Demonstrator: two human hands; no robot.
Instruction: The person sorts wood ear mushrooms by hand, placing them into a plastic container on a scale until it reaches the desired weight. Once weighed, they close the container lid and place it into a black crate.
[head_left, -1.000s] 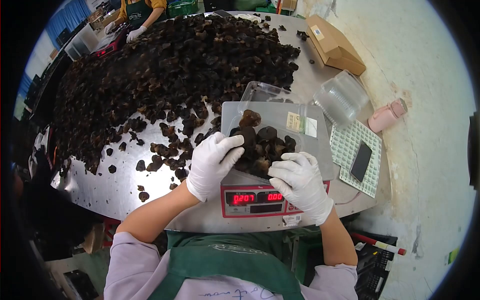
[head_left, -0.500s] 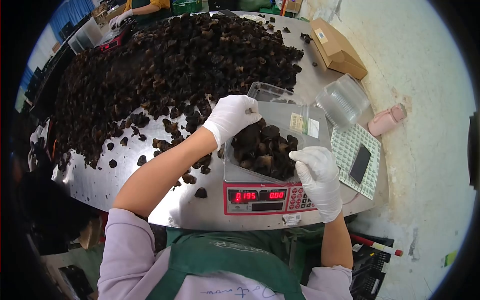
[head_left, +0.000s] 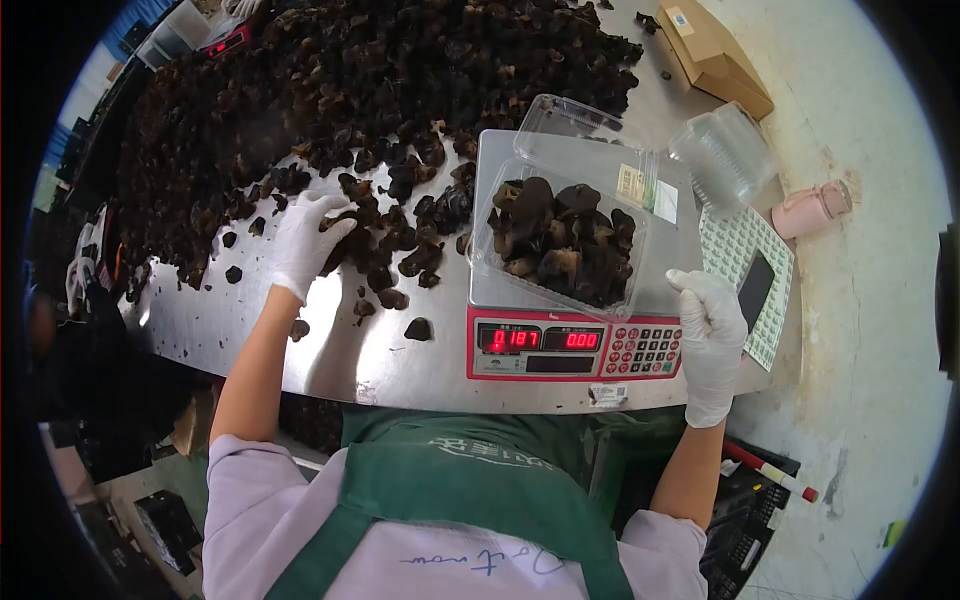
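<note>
My left hand (head_left: 312, 245), in a white glove, is at the near edge of the pile of dark fungus (head_left: 330, 90), its fingers closed around a dark piece. A clear plastic box (head_left: 560, 240) filled with dark fungus pieces rests on the scale (head_left: 575, 343), its lid folded back. The red display reads 0.187 and 0.00. My right hand (head_left: 712, 335), also gloved, hovers beside the scale's right edge, fingers curled with thumb and fingertip together, with nothing visible in them.
Stacked clear boxes (head_left: 725, 155), a cardboard box (head_left: 715, 55), a pink bottle (head_left: 810, 208) and a dark phone (head_left: 756, 288) on a sticker sheet (head_left: 725, 240) are to the right. Another person's gloved hand (head_left: 240, 8) shows at the top left.
My left hand has moved from the box to the pile on the left. My right hand has drawn back from the box. The reading fell from 0.195 to 0.187, and the view has shifted.
</note>
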